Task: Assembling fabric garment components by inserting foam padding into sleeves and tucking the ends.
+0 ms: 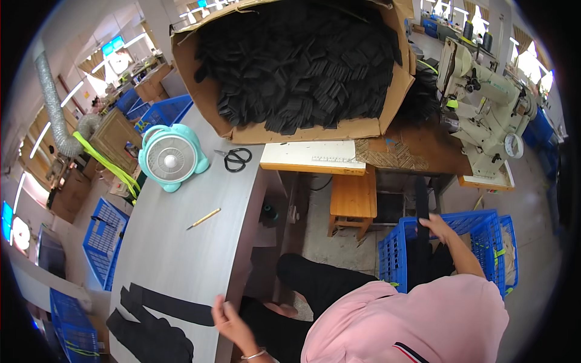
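Note:
My right hand [440, 230], reaching over the blue basket on the right, is closed around a black fabric strip [422, 199]. That strip sticks up above my fingers. Below it, dark fabric pieces [423, 266] lie in the basket. My left hand [232, 322] is at the near edge of the grey table, its fingers loosely apart. Beside these fingers is the end of another black strip [175, 307], which lies flat on the table; whether they touch it is hard to tell. The strip runs left to a pile of black fabric [151, 339].
A turquoise fan [171, 158], black scissors [235, 160] and a thin pen-like tool [204, 219] are on the grey table [181, 254]. A big cardboard box [272, 132] of black pieces stands ahead. Right of it is a sewing machine [484, 103]. A blue basket [392, 254] and a wooden stool [354, 195] stand below.

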Demonstrator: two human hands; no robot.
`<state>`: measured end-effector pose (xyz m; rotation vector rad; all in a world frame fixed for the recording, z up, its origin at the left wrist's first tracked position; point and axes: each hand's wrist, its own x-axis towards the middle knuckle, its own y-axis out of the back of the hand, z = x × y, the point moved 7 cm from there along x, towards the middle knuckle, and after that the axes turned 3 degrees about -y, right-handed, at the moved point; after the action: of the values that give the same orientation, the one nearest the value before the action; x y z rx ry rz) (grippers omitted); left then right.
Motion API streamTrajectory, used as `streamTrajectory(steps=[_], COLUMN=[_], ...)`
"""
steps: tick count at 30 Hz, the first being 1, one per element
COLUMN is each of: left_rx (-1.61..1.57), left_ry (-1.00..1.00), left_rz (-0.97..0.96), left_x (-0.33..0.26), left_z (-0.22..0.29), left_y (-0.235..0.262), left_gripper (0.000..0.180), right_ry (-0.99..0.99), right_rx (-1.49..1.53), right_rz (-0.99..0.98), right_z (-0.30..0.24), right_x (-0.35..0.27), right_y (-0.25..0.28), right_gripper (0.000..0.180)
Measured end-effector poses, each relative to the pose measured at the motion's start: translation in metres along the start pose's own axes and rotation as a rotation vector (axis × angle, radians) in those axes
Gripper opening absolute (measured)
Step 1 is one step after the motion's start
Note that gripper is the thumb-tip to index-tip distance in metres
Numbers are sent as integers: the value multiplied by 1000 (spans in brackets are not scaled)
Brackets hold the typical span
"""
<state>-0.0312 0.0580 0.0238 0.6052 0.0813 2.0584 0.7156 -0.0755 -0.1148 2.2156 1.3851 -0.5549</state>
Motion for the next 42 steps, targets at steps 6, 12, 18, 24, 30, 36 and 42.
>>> streamTrajectory(steps=[6,12,18,24,30,36,42], left_rx=[645,816,774,801,798,831,844], left_ry=[-78,-147,-120,-107,-105,-92,-94], left_rz=[-62,-343,-304,-241,-228,-187,-165], left_x=[32,37,55,50,50,53,53], left_z=[-37,-29,-17,-15,-15,-10,-5], left_y=[62,-15,-53,-50,-55,-57,-62], left_gripper=[38,50,50,49,49,49,48], right_ry=[71,755,1345,1691,1414,1133,1186], right_rx=[-575,-694,-543,-697,-906,-924,-905], right_rz=[443,326,585,985,1122,993,956], right_z=[97,-153,-391,-587,-686,-707,-718], right_x=[-9,18,17,-5,57,104,110], right_y=[26,-124,-148,-154,-139,-126,-104], right_gripper=[26,21,21,23,40,48,50])
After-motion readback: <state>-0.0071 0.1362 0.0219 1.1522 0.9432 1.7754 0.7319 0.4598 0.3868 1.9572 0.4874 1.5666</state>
